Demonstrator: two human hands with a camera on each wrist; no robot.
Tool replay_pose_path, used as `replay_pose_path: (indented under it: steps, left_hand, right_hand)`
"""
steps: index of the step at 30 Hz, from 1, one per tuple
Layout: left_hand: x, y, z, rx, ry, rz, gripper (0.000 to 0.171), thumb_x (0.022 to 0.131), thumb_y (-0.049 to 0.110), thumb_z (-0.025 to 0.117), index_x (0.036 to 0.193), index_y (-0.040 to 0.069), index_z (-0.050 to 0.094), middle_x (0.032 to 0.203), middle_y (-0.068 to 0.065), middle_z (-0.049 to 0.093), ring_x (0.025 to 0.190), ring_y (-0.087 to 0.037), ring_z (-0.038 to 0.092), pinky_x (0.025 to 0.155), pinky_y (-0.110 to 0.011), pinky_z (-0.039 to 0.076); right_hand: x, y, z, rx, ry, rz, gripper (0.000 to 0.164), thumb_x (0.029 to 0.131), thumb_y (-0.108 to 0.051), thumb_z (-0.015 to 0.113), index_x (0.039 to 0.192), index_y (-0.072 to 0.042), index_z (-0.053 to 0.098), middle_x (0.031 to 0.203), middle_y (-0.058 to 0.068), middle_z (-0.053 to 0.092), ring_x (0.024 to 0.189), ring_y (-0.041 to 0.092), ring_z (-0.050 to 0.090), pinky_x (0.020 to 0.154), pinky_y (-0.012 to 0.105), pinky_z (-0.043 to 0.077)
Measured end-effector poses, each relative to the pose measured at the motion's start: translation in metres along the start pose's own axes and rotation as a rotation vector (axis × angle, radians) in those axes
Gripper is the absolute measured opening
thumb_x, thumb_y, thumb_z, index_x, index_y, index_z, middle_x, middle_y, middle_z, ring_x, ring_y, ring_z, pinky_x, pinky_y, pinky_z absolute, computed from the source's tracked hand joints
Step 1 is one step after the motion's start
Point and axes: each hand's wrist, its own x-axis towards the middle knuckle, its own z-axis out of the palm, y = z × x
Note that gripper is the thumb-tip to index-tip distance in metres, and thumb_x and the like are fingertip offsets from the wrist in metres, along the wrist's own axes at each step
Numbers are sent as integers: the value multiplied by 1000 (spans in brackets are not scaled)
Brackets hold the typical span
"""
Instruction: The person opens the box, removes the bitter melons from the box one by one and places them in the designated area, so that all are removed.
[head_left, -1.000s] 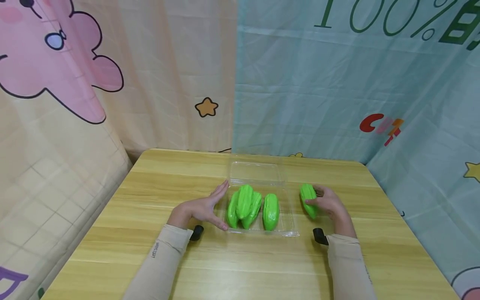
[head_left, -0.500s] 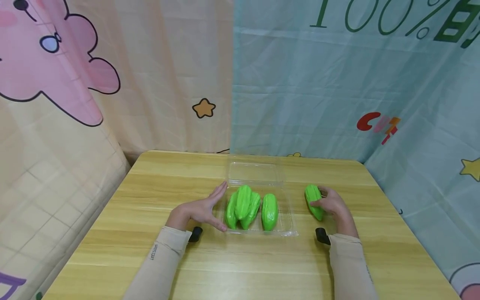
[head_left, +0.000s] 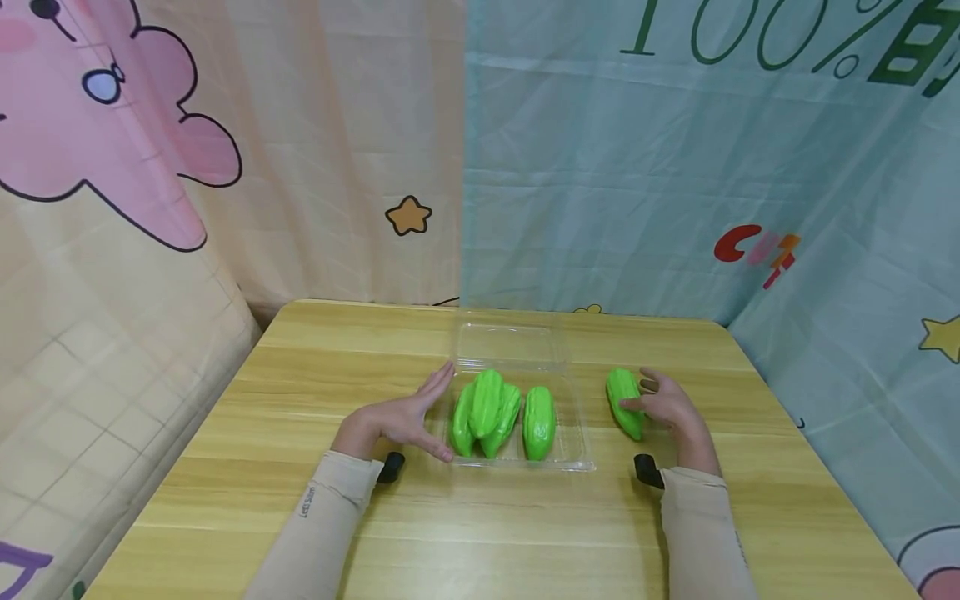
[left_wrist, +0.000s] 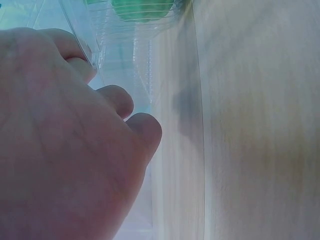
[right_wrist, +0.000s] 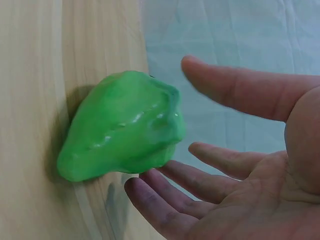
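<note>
My left hand (head_left: 408, 417) lies along the left side of a clear plastic clamshell box (head_left: 573, 454), thumb and fingers spread wide. In the left wrist view its fingertips (left_wrist: 145, 131) are right at the plastic wall. Inside the box are bright green, ridged star fruits: several bunched together at the left, the top one (head_left: 488, 400) over the others, and a single star fruit (head_left: 539, 423) to their right. Right of the box, another star fruit (right_wrist: 120, 125) rests on the table. Beside it, my right hand (head_left: 670, 408) has its fingers loosened and the thumb standing off the fruit.
Behind the fruit, the box's clear lid (head_left: 510, 343) lies folded back flat. The wooden table (head_left: 517, 533) ends at a printed curtain (head_left: 600, 183) at the back. A black wrist camera (head_left: 648, 472) sits under each cuff.
My right hand has moved a little to the right with the star fruit, then its fingers have come loose from it. My left hand has stayed at the box.
</note>
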Motion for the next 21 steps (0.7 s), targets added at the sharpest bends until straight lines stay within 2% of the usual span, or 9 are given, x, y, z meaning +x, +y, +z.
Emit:
replay_pose_path:
  steps: [7,15,21]
  left_hand:
    - [1,-1,0,2,-4,-1,141,74,39,91,159,15,-19,164,-7,-28,148,-27,-22,118,-58,3]
    - [2,-3,0,10,3,1,142,73,43,91,159,15,-19,164,-6,-27,148,-26,-21,118,-57,5]
    - [0,-3,1,11,5,4,142,73,42,90,159,15,-19,164,-7,-27,149,-28,-21,118,-59,5]
  right_hand:
    - [-11,-6,-10,33,26,0,92,101,-30,62,159,2,-1,162,32,9,144,53,18,113,62,26]
    - [-21,-19,-16,71,63,-57,94,101,-35,62,160,-2,-3,163,30,6,148,49,10,114,63,22]
    - [-31,-32,-16,41,93,-81,97,99,-42,63,161,-4,0,164,27,8,148,47,10,114,65,21]
